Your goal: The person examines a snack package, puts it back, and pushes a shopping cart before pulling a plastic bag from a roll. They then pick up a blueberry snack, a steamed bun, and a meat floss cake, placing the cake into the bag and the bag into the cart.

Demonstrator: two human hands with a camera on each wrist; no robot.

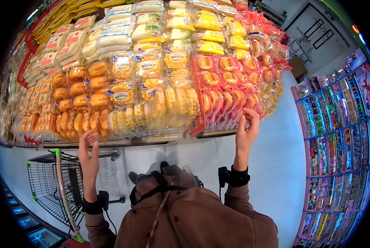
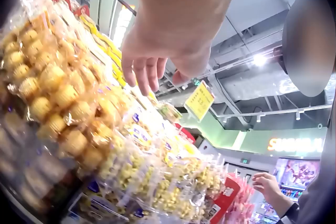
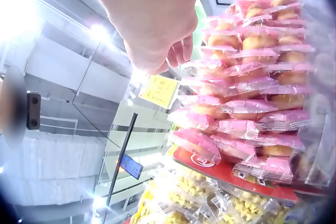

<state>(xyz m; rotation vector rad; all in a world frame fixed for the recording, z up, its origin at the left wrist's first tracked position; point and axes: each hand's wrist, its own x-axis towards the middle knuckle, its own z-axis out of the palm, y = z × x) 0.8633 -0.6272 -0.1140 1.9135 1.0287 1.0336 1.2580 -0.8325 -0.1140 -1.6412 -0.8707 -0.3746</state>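
Observation:
My left hand (image 1: 89,152) is held at the front edge of the display, fingers loosely bent and nothing in them. Closest to it are wrapped golden-brown buns (image 1: 94,120), with bagged yellow waffles (image 1: 123,117) just to the right. My right hand (image 1: 247,134), also without anything in it, is raised by the front of the pink-wrapped round pastries (image 1: 228,103). In the right wrist view those pink packets (image 3: 247,108) stand in stacked rows beside the relaxed fingers. The left wrist view has the hand (image 2: 168,45) above the packaged goods.
A red divider (image 1: 199,111) separates waffles from pink packets. White and yellow bread packs (image 1: 147,31) fill the back. A shopping cart (image 1: 52,182) stands at left, and a shelf rack of small colourful goods (image 1: 334,153) at right. Yellow price signs (image 2: 199,100) hang overhead.

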